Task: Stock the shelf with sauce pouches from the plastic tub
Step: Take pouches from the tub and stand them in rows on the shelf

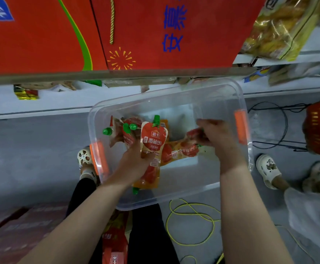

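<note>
A clear plastic tub (208,187) with orange handles sits on the floor below me, holding several red sauce pouches with green caps. My left hand (134,162) grips a bunch of upright pouches (153,141), thumb across the front one. My right hand (214,134) reaches into the tub's right half, and its fingers curl round the end of a pouch (180,151) lying flat on the bottom. Another pouch (115,130) leans at the tub's left side. The white shelf (41,103) runs along just beyond the tub.
Large red boxes (41,35) fill the shelf level above. Snack bags (281,27) lie at upper right. Another person's feet in white clogs (267,170) stand at right. A yellow cord (189,223) and black wires (269,126) lie on the grey floor. Red cartons (12,229) sit at lower left.
</note>
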The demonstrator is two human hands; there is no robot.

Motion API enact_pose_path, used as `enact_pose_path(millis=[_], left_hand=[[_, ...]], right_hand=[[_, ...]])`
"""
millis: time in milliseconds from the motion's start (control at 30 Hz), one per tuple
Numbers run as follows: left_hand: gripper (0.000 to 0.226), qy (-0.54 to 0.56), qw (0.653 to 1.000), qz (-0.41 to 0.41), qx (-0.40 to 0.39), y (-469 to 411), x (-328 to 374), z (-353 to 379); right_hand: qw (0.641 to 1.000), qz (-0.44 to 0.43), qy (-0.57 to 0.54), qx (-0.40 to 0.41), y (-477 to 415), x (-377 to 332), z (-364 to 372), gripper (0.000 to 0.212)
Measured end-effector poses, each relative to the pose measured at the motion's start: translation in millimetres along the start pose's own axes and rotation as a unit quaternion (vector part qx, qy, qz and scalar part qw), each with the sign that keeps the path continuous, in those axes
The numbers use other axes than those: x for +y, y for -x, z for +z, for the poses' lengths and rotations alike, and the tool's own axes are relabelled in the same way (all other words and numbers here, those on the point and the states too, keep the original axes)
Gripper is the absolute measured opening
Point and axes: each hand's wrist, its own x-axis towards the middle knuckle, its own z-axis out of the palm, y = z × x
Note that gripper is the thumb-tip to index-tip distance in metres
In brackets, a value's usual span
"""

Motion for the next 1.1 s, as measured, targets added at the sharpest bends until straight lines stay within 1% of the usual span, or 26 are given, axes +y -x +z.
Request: enact_pose_path(millis=[33, 67, 100, 133, 167, 233, 300, 367, 433, 500, 567, 667, 733, 833, 933, 1067, 1100], left_hand=[[0.05, 0.0, 1.0, 0.0, 0.001, -1.5, 0.9, 0.5], [0.05, 0.0, 1.0, 0.003, 0.004, -3.3, 1.1, 1.2], [0.05, 0.0, 1.0, 0.006, 0.005, -5.3, 0.7, 1.6], [0.05, 0.0, 1.0, 0.009, 0.008, -7.1, 0.2, 1.8], [0.049, 0.002, 1.0, 0.01, 0.008, -8.8, -0.9, 2.1], [0.05, 0.007, 1.0, 0.011, 0.006, -10.5, -3.7, 3.5], [0.053, 0.007, 1.0, 0.011, 0.001, -11.0, -6.3, 4.7], [0.057, 0.01, 1.0, 0.015, -0.009, -10.8, -8.9, 4.9], [0.058, 0.007, 0.999, 0.035, -0.01, -10.4, -12.4, 5.4], [0.056, 0.0, 0.999, 0.049, 0.003, -10.8, -14.6, 5.7], [0.053, -0.002, 0.998, 0.055, 0.013, -11.2, -13.3, 5.6], [0.049, 0.012, 0.998, 0.055, 0.013, -10.2, -10.8, 4.5], [0.04, 0.043, 0.997, 0.057, 0.009, -4.0, -6.4, 1.5], [0.032, 0.085, 0.995, 0.055, 0.011, 8.5, 5.7, -3.6], [0.039, 0.093, 0.995, 0.044, 0.012, 25.3, 21.8, -11.9], [0.043, 0.118, 0.99, 0.073, 0.023, 57.7, 42.7, -26.6], [0.041, 0.131, 0.988, 0.083, 0.027, 67.2, 48.0, -31.0]], right_hand=[[0.999, 0.003, -0.04, -0.03, -3.4, -6.6, 5.7, 0.026], [0.996, -0.014, -0.073, -0.042, -9.3, -9.2, 11.7, 0.035], [0.993, -0.048, -0.102, -0.032, -16.4, -7.7, 18.0, 0.048], [0.991, -0.088, -0.103, 0.006, -23.2, -2.3, 22.7, 0.059], [0.987, -0.128, -0.075, 0.061, -31.0, 8.4, 26.4, 0.066], [0.972, -0.175, -0.01, 0.159, -37.2, 34.1, 33.4, 0.075], [0.964, -0.173, 0.008, 0.204, -38.1, 57.2, 44.0, 0.075], [0.964, -0.136, 0.021, 0.23, -40.3, 69.1, 54.7, 0.074], [0.968, -0.084, 0.012, 0.237, -48.4, 64.1, 58.6, 0.08], [0.975, -0.048, -0.033, 0.213, -63.7, 51.9, 56.1, 0.075], [0.984, -0.015, -0.031, 0.178, -76.9, 42.2, 50.0, 0.068], [0.993, 0.002, -0.047, 0.113, -78.6, 45.8, 43.1, 0.048], [0.993, -0.007, -0.08, 0.081, -63.3, 51.2, 39.1, 0.036], [0.991, -0.045, -0.109, 0.065, -31.0, 52.8, 31.1, 0.035], [0.983, -0.083, -0.154, 0.048, 11.3, 45.5, 20.1, 0.04], [0.977, -0.11, -0.18, 0.017, 74.9, 20.4, 1.1, 0.035], [0.975, -0.119, -0.185, 0.007, 89.6, 14.2, -3.6, 0.032]])
